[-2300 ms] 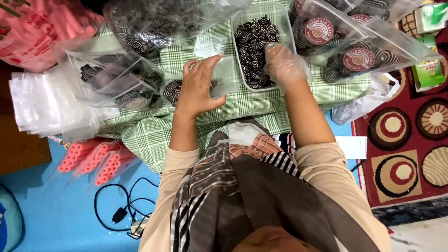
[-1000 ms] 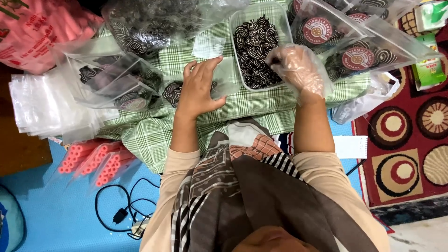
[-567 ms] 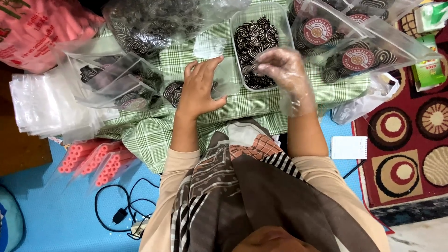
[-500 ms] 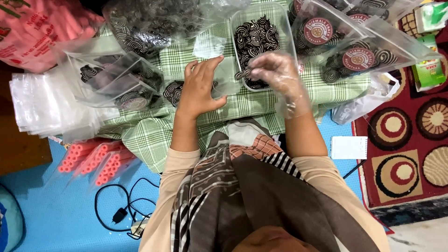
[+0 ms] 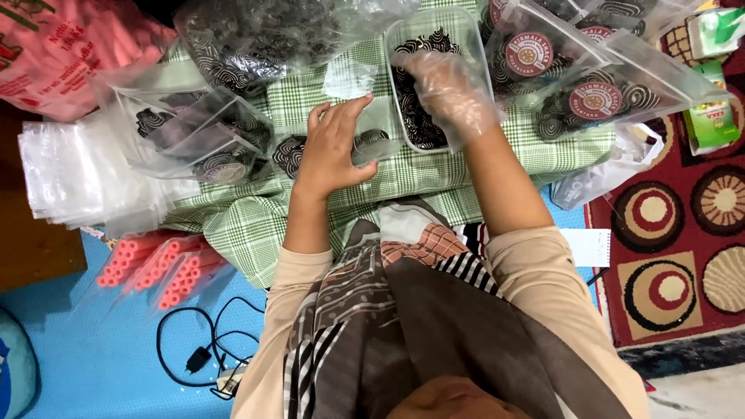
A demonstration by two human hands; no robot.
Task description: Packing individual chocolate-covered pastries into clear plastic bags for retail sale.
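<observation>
My left hand [image 5: 332, 149] is bare and lies on a clear pouch [image 5: 289, 155] that holds a few dark spiral snacks, on the green checked cloth [image 5: 233, 225]. Its fingers hold the pouch's upper edge. My right hand [image 5: 448, 91] wears a thin clear plastic glove. It reaches down into a clear rectangular tub [image 5: 400, 35] full of the same dark spiral snacks, fingers curled over them. The glove and the angle hide whether it grips any.
Filled, labelled pouches [image 5: 597, 85] lie at the top right, more [image 5: 194, 143] at the left. A big clear bag of snacks [image 5: 256, 35] sits at the top. There are also empty pouches [image 5: 70, 174], pink tubes [image 5: 155, 268], a cable [image 5: 202, 353] and a patterned rug [image 5: 683, 256].
My right hand has swung left from the tub's right side and now dips into the tub. My left hand has stayed on the pouch.
</observation>
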